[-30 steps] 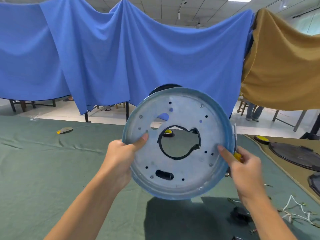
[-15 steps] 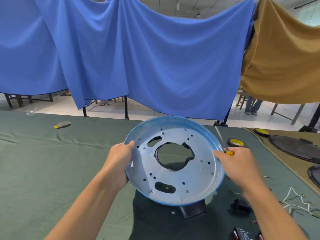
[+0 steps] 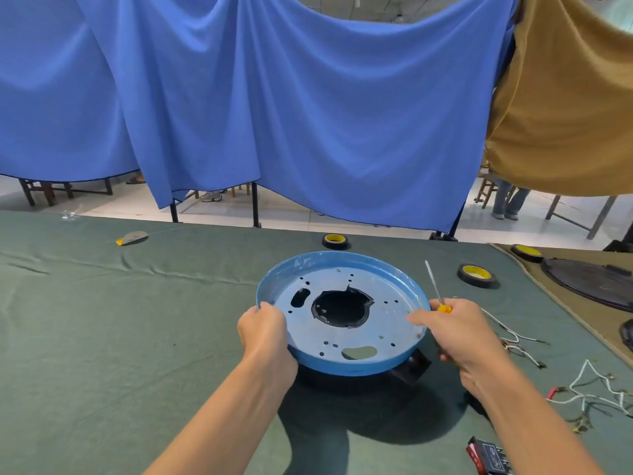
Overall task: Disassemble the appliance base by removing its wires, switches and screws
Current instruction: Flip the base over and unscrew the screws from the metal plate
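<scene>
A round blue metal pan (image 3: 342, 269) with a large central hole and several small holes lies nearly flat, low over a black base part (image 3: 409, 366) on the green cloth. My left hand (image 3: 265, 332) grips its left rim. My right hand (image 3: 457, 332) holds the right rim with thumb and forefinger and also grips a yellow-handled screwdriver (image 3: 434, 284), shaft pointing up and away. Loose white wires (image 3: 513, 339) lie to the right, with a red and black switch (image 3: 486, 454) near the bottom edge.
Three black and yellow tape rolls (image 3: 476, 275) (image 3: 335, 241) (image 3: 526, 252) sit behind the pan. A dark round part (image 3: 592, 281) lies on a brown cloth at far right. More tangled wires (image 3: 596, 395) lie at right. Blue and tan sheets hang behind the table.
Both hands have lowered the pan from upright at chest height and tilted it down until it lies almost flat just above the table.
</scene>
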`<state>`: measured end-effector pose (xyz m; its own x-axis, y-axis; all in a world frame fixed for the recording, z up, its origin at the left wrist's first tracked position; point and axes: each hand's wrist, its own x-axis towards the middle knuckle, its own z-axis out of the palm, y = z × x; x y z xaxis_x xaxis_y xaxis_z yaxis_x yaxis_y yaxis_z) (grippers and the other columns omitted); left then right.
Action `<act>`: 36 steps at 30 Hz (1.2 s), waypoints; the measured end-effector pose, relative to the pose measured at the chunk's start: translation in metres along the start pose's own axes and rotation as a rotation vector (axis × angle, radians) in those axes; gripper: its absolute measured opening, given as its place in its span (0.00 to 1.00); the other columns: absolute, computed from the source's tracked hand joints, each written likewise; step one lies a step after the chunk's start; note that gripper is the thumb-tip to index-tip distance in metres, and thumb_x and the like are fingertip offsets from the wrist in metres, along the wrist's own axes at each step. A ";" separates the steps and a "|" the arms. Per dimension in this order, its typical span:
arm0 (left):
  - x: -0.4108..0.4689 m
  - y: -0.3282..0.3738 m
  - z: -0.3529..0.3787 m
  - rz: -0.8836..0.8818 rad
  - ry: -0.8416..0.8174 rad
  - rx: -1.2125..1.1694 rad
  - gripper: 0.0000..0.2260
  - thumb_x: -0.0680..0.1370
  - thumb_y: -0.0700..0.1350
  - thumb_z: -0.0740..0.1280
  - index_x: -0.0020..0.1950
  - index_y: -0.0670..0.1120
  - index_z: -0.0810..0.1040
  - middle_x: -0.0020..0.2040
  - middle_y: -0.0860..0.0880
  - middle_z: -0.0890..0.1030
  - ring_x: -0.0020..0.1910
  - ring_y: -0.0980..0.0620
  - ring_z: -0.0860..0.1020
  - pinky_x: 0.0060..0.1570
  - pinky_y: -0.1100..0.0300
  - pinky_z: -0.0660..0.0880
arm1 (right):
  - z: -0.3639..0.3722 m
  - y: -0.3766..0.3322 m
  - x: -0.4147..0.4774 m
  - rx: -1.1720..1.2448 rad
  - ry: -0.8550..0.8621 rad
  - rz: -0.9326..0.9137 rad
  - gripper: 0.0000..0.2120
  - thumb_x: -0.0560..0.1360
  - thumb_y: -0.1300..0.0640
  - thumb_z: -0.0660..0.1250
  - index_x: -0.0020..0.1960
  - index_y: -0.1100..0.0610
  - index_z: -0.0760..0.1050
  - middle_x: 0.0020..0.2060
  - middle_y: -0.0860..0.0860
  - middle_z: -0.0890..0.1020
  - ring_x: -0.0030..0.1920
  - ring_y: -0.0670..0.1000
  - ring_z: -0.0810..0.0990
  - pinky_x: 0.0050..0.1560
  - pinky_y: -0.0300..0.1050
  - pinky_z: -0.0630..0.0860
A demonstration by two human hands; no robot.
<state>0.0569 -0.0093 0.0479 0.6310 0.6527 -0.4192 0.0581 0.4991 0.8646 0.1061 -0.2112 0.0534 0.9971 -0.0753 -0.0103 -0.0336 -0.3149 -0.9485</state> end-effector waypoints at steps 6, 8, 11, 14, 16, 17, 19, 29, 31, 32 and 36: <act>-0.006 -0.014 0.010 0.025 0.065 0.028 0.13 0.81 0.42 0.52 0.64 0.45 0.68 0.59 0.44 0.76 0.56 0.43 0.76 0.58 0.47 0.74 | 0.004 0.000 -0.004 -0.138 0.041 -0.016 0.04 0.66 0.60 0.73 0.38 0.59 0.80 0.32 0.55 0.82 0.37 0.55 0.79 0.36 0.49 0.74; -0.011 -0.013 0.010 0.096 0.079 0.123 0.20 0.79 0.41 0.56 0.71 0.45 0.63 0.69 0.44 0.69 0.66 0.42 0.70 0.66 0.44 0.68 | 0.003 0.000 -0.004 -0.167 0.029 -0.026 0.04 0.65 0.61 0.73 0.40 0.60 0.81 0.35 0.55 0.83 0.38 0.56 0.79 0.37 0.48 0.74; -0.023 -0.004 0.006 0.540 0.116 0.483 0.30 0.77 0.42 0.63 0.77 0.46 0.55 0.79 0.49 0.50 0.77 0.47 0.50 0.74 0.46 0.49 | -0.002 -0.001 -0.001 -0.214 -0.015 -0.050 0.04 0.66 0.63 0.72 0.35 0.63 0.77 0.26 0.51 0.75 0.30 0.52 0.70 0.32 0.47 0.65; -0.032 0.011 0.003 1.087 -0.119 0.917 0.22 0.78 0.45 0.64 0.73 0.48 0.67 0.76 0.51 0.62 0.74 0.51 0.58 0.73 0.51 0.54 | -0.008 -0.002 0.005 -0.232 -0.058 -0.056 0.06 0.66 0.65 0.70 0.39 0.69 0.76 0.26 0.52 0.69 0.30 0.51 0.64 0.33 0.47 0.61; -0.035 0.022 0.003 1.132 -0.433 1.129 0.14 0.79 0.50 0.63 0.64 0.51 0.75 0.65 0.54 0.75 0.64 0.52 0.70 0.66 0.50 0.67 | -0.010 -0.004 0.011 -0.228 -0.088 -0.057 0.09 0.67 0.67 0.69 0.45 0.71 0.77 0.28 0.54 0.70 0.31 0.52 0.64 0.34 0.47 0.61; -0.036 0.026 0.004 1.100 -0.571 1.262 0.11 0.79 0.53 0.62 0.59 0.51 0.77 0.58 0.55 0.77 0.58 0.52 0.73 0.60 0.50 0.71 | -0.010 -0.006 0.013 -0.231 -0.111 -0.055 0.10 0.67 0.68 0.68 0.47 0.72 0.77 0.29 0.54 0.70 0.32 0.52 0.65 0.34 0.47 0.61; -0.037 0.031 0.007 1.027 -0.765 1.578 0.16 0.79 0.59 0.61 0.60 0.51 0.74 0.54 0.56 0.75 0.55 0.51 0.72 0.57 0.52 0.71 | -0.010 -0.011 0.017 -0.247 -0.170 -0.051 0.10 0.67 0.70 0.66 0.48 0.72 0.77 0.28 0.55 0.71 0.30 0.52 0.66 0.31 0.45 0.62; -0.025 0.032 0.026 0.780 -0.916 1.749 0.30 0.75 0.64 0.65 0.74 0.60 0.60 0.59 0.56 0.74 0.52 0.53 0.72 0.44 0.60 0.73 | 0.025 -0.029 0.032 -0.310 -0.398 -0.169 0.11 0.74 0.68 0.65 0.49 0.56 0.82 0.40 0.55 0.86 0.37 0.52 0.82 0.41 0.49 0.79; -0.021 0.030 0.025 0.777 -0.933 1.749 0.31 0.73 0.65 0.67 0.73 0.61 0.61 0.59 0.56 0.75 0.51 0.53 0.72 0.43 0.60 0.72 | 0.034 -0.026 0.036 -0.339 -0.337 -0.223 0.09 0.74 0.64 0.68 0.50 0.55 0.82 0.42 0.53 0.85 0.44 0.54 0.83 0.48 0.53 0.80; -0.019 0.030 0.025 0.772 -0.936 1.757 0.32 0.73 0.65 0.67 0.74 0.61 0.61 0.62 0.56 0.75 0.51 0.53 0.71 0.46 0.59 0.72 | 0.038 -0.025 0.039 -0.369 -0.267 -0.256 0.09 0.74 0.64 0.67 0.51 0.54 0.81 0.44 0.52 0.85 0.47 0.55 0.82 0.51 0.54 0.80; -0.012 0.025 0.021 0.743 -0.923 1.802 0.34 0.72 0.67 0.67 0.74 0.59 0.59 0.65 0.55 0.74 0.56 0.51 0.73 0.54 0.52 0.76 | 0.048 -0.024 0.043 -0.389 -0.013 -0.316 0.04 0.74 0.58 0.69 0.48 0.51 0.78 0.40 0.45 0.81 0.52 0.52 0.77 0.48 0.45 0.74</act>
<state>0.0671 -0.0165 0.0806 0.9412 -0.2453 -0.2323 -0.1859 -0.9502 0.2502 0.1526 -0.1613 0.0601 0.9634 0.0918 0.2519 0.2496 -0.6503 -0.7175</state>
